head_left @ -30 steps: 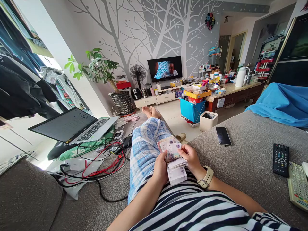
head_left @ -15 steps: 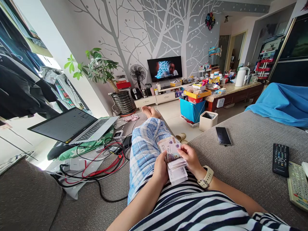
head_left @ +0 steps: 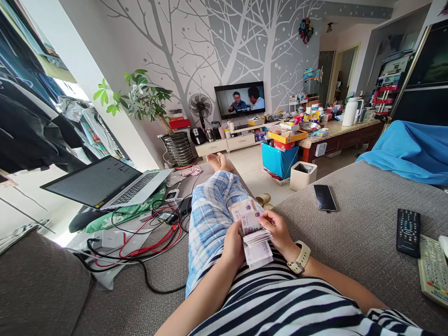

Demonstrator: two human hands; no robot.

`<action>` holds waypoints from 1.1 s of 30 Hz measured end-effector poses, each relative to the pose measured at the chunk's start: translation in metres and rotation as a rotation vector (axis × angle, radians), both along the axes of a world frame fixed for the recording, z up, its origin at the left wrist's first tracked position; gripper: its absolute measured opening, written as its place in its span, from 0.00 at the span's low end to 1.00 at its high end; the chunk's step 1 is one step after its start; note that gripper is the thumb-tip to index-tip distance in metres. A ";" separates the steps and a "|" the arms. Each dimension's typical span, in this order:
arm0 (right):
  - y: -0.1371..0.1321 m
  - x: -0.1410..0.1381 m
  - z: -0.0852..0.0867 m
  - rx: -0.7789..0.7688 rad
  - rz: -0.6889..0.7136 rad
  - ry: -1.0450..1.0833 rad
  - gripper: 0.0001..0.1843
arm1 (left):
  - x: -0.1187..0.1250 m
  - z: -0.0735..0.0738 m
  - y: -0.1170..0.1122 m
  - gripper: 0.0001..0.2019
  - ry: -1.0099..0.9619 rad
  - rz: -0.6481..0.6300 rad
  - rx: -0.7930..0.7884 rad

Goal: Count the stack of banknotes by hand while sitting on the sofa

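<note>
I sit on a grey sofa (head_left: pixel 360 224) with my legs stretched out in blue plaid trousers. A stack of banknotes (head_left: pixel 252 232) rests over my lap. My left hand (head_left: pixel 234 243) grips the stack from the left side, fingers wrapped round it. My right hand (head_left: pixel 278 227), with a pale watch on the wrist, pinches the top purple note at its right edge.
A black phone (head_left: pixel 325 197) lies on the sofa to my right, with two remote controls (head_left: pixel 408 232) further right. To my left are an open laptop (head_left: pixel 105 183) on a cushion and tangled cables (head_left: pixel 147 238). A television (head_left: pixel 240 99) plays ahead; a blue blanket (head_left: pixel 409 149) lies at right.
The top purple note has slid slightly up and left under my right fingers. The television picture has changed. My arms have barely moved.
</note>
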State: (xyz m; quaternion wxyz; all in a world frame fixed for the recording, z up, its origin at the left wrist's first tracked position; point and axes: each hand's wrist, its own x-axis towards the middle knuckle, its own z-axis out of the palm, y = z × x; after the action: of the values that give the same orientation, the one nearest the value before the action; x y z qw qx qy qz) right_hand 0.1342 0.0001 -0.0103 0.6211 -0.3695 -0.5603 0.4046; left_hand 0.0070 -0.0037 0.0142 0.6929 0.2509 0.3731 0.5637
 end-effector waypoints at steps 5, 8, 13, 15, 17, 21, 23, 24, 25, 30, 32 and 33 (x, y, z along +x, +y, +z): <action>0.002 0.000 -0.002 -0.008 -0.018 -0.011 0.16 | -0.001 -0.002 0.001 0.13 -0.003 -0.029 0.016; 0.001 0.000 -0.002 -0.003 -0.016 0.008 0.15 | -0.001 -0.002 0.001 0.13 0.001 -0.044 0.033; 0.000 0.000 -0.001 0.009 0.007 0.063 0.13 | 0.000 0.002 0.000 0.14 0.020 -0.014 0.026; 0.000 0.000 0.000 0.015 0.014 0.062 0.13 | 0.000 0.002 0.000 0.14 0.014 -0.021 0.027; -0.001 0.001 0.000 0.021 0.013 0.049 0.14 | 0.000 0.002 0.000 0.14 0.013 -0.020 0.029; -0.002 0.001 0.002 0.028 0.006 0.028 0.15 | -0.001 0.003 0.000 0.13 0.021 -0.019 0.025; -0.002 0.001 0.003 0.032 0.007 0.027 0.16 | -0.001 0.003 0.000 0.14 0.021 -0.021 0.024; -0.002 0.001 0.003 0.032 0.007 0.027 0.16 | -0.001 0.004 0.000 0.14 0.022 -0.021 0.022; -0.002 0.001 0.003 0.031 0.008 0.026 0.16 | -0.001 0.004 0.000 0.14 0.023 -0.019 0.020; -0.002 0.001 0.003 0.025 0.015 0.035 0.18 | -0.001 0.003 0.001 0.13 0.008 -0.019 0.015; -0.003 0.002 0.003 0.027 0.009 0.033 0.19 | -0.001 0.003 0.001 0.13 0.010 -0.024 0.014; -0.003 0.002 0.003 0.027 0.005 0.027 0.19 | 0.000 0.003 0.002 0.13 0.013 -0.022 0.010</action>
State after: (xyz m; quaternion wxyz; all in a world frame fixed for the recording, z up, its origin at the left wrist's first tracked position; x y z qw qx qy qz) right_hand 0.1361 -0.0028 -0.0072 0.6327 -0.3543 -0.5582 0.4033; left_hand 0.0067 -0.0022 0.0168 0.6954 0.2622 0.3719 0.5561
